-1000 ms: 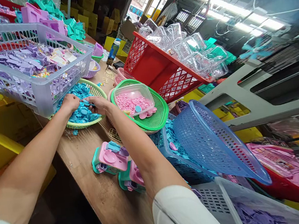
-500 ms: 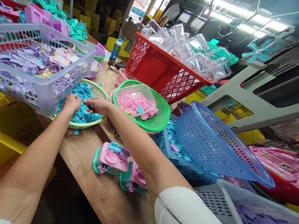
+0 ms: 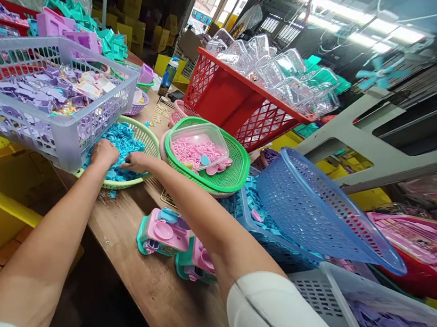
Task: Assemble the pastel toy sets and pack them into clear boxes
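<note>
Both left hand point(image 3: 105, 152) and right hand point(image 3: 137, 162) reach among blue pieces point(image 3: 125, 136).

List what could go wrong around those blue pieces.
Small blue plastic pieces might spill from the round yellow-green plastic basket if the left hand or right hand pushes them; a blue piece lies outside it. The right forearm could bump the nearby pink-and-teal plastic toys.

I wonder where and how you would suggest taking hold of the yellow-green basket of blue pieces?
Probably by the near rim of the yellow-green basket, coming from the wearer's side: that curved lip is largely exposed, whereas the lilac crate hides its left side and the green basket crowds its right. Loose blue pieces suggest keeping it level.
</note>
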Motion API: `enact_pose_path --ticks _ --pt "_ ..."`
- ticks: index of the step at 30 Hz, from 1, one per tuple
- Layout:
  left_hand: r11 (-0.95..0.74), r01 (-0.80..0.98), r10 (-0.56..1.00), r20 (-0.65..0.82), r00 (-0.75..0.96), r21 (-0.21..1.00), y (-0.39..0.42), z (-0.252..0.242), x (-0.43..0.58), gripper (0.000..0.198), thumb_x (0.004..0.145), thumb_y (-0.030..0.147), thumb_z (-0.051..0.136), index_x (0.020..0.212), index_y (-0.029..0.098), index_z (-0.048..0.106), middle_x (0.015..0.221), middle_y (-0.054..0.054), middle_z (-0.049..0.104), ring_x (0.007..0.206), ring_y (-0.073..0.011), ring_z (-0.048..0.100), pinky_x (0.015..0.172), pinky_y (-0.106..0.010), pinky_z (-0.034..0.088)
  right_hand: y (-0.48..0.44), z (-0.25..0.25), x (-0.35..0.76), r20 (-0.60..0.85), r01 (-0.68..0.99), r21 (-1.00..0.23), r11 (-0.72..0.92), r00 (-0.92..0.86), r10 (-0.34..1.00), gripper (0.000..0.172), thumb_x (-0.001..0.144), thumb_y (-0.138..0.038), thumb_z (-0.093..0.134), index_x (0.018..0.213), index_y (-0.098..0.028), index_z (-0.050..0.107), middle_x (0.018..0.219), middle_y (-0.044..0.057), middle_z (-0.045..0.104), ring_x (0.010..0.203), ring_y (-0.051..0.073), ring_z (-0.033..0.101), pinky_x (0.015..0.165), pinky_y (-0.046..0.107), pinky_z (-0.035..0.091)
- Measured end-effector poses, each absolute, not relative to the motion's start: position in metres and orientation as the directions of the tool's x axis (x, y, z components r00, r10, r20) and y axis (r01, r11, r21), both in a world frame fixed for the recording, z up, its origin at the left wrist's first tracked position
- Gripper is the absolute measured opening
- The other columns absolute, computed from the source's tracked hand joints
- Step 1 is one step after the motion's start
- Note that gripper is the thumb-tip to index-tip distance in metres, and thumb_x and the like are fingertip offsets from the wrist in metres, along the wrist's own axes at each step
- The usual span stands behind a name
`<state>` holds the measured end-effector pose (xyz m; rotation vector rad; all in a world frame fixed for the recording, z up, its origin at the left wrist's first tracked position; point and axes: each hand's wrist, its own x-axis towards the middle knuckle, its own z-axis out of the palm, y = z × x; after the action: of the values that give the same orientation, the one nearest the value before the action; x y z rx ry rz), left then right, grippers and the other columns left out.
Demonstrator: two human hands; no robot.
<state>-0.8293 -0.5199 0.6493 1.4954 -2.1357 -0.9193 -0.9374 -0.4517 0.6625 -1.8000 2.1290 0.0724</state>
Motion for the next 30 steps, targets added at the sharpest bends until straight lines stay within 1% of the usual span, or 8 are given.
enact_pose_path --ticks 6,9,13,15,18,22,27,30 --pt "0.234 -0.746 -0.93 -0.08 -0.359 0.623 -0.515 0.656 -0.83 0.028 0.092 0.017 0.05 0.106 0.01 0.074 0.122 -0.025 0.072 0.118 -0.0372 0.066 0.099 -0.041 0.05 -0.448 0.672 -0.943 -0.31 -0.671 -0.622 0.403 -0.261 -0.914 0.033 0.108 -0.036 0.035 0.094 -0.016 0.058 0.083 0.004 0.07 0.059 0.009 0.057 0.051 0.019 0.037" --pt "0.238 -0.756 -0.928 -0.086 -0.361 0.61 -0.515 0.657 -0.829 0.029 0.093 0.018 0.05 0.107 0.01 0.074 0.121 -0.023 0.072 0.115 -0.0361 0.067 0.096 -0.039 0.051 -0.447 0.672 -0.941 -0.315 -0.738 -0.554 0.385 -0.243 -0.918 0.021 0.103 -0.026 0.04 0.106 -0.014 0.057 0.089 0.008 0.074 0.059 0.011 0.059 0.052 0.021 0.041" --pt "0.245 -0.771 -0.931 -0.078 -0.355 0.588 -0.515 0.658 -0.828 0.031 0.092 0.018 0.05 0.109 0.01 0.074 0.122 -0.023 0.072 0.117 -0.0353 0.067 0.098 -0.039 0.051 -0.448 0.662 -0.932 -0.259 -0.939 -0.299 0.168 -0.089 -0.962 0.024 0.096 -0.02 0.054 0.118 -0.014 0.061 0.11 0.012 0.076 0.093 0.02 0.071 0.081 0.028 0.053" --pt "0.249 -0.777 -0.933 -0.071 -0.352 0.578 -0.515 0.658 -0.828 0.032 0.092 0.017 0.05 0.111 0.009 0.075 0.123 -0.023 0.072 0.117 -0.0348 0.067 0.099 -0.039 0.051 -0.45 0.657 -0.927 -0.247 -0.961 -0.256 0.106 -0.041 -0.968 0.028 0.092 -0.018 0.062 0.119 -0.015 0.063 0.118 0.013 0.075 0.109 0.024 0.069 0.095 0.031 0.051" --pt "0.251 -0.781 -0.935 -0.067 -0.349 0.572 -0.516 0.658 -0.829 0.034 0.092 0.017 0.05 0.112 0.01 0.075 0.123 -0.022 0.072 0.117 -0.0342 0.068 0.1 -0.039 0.052 -0.452 0.653 -0.926 -0.233 -0.975 -0.218 0.045 0.007 -0.973 0.03 0.09 -0.015 0.065 0.12 -0.014 0.064 0.118 0.014 0.075 0.113 0.025 0.068 0.099 0.032 0.049" --pt "0.249 -0.784 -0.936 -0.067 -0.346 0.569 -0.516 0.658 -0.828 0.034 0.092 0.018 0.049 0.113 0.011 0.075 0.122 -0.022 0.073 0.116 -0.0343 0.068 0.099 -0.04 0.053 -0.455 0.656 -0.935 -0.13 -0.933 -0.346 0.099 -0.057 -0.99 0.008 0.096 -0.02 0.062 0.101 -0.014 0.064 0.103 0.01 0.075 0.098 0.02 0.069 0.087 0.026 0.05" --pt "0.272 -0.785 -0.932 -0.053 -0.36 0.557 -0.516 0.655 -0.83 0.027 0.09 0.02 0.054 0.104 0.012 0.075 0.121 -0.023 0.073 0.118 -0.0376 0.067 0.101 -0.044 0.052 -0.454 0.666 -0.949 -0.187 -0.553 -0.75 0.363 -0.349 -0.918 0.036 0.106 -0.044 0.043 0.079 -0.021 0.046 0.066 -0.002 0.059 0.049 0.009 0.051 0.049 0.02 0.038" --pt "0.275 -0.759 -0.914 -0.084 -0.397 0.591 -0.516 0.647 -0.833 0.015 0.073 0.02 0.075 0.087 0.014 0.073 0.112 -0.025 0.073 0.12 -0.044 0.064 0.102 -0.049 0.05 -0.451 0.67 -0.952 -0.18 -0.686 -0.615 0.388 -0.357 -0.917 0.037 0.108 -0.041 0.035 0.082 -0.02 0.051 0.067 0.001 0.062 0.052 0.011 0.056 0.051 0.022 0.042"
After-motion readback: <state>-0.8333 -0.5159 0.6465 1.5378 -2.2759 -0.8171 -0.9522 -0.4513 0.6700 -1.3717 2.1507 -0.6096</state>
